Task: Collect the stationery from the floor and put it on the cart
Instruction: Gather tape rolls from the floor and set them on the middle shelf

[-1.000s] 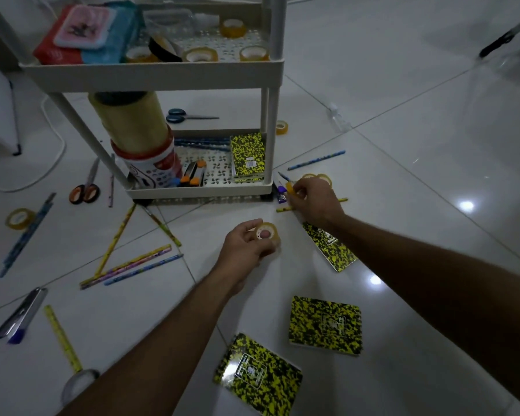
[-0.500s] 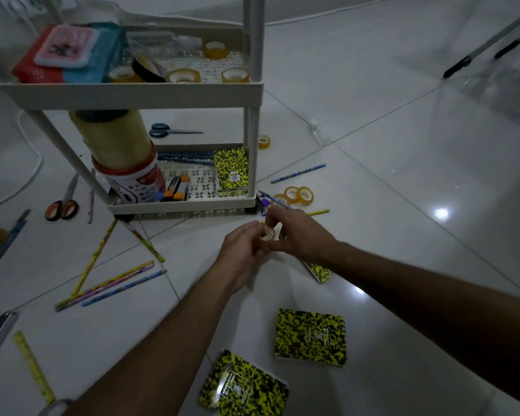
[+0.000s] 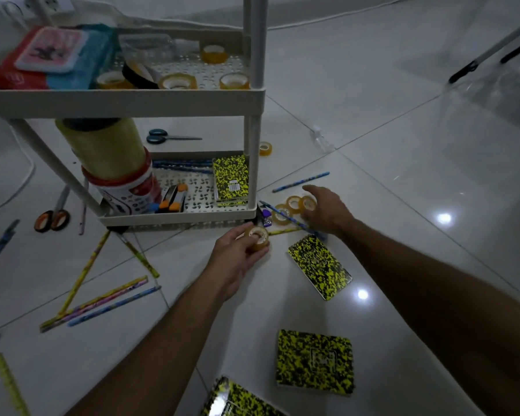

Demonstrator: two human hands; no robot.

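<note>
My left hand holds a small roll of clear tape just above the floor, in front of the white cart. Right of it, my right hand reaches with spread fingers over a cluster of three tape rolls lying on the tiles beside the cart's lower shelf. A blue pencil lies across those rolls. Yellow-and-black notebooks lie on the floor near my arms. The cart's top shelf carries several tape rolls.
Pencils and a ruler are scattered at the left. Scissors lie behind the cart and left of it. Another tape roll sits behind the cart post. A large tape roll on a can fills the lower shelf's left.
My right hand passed a tape roll to the left hand, then moved away to the right, over the rolls on the floor. The left hand keeps holding tape.
</note>
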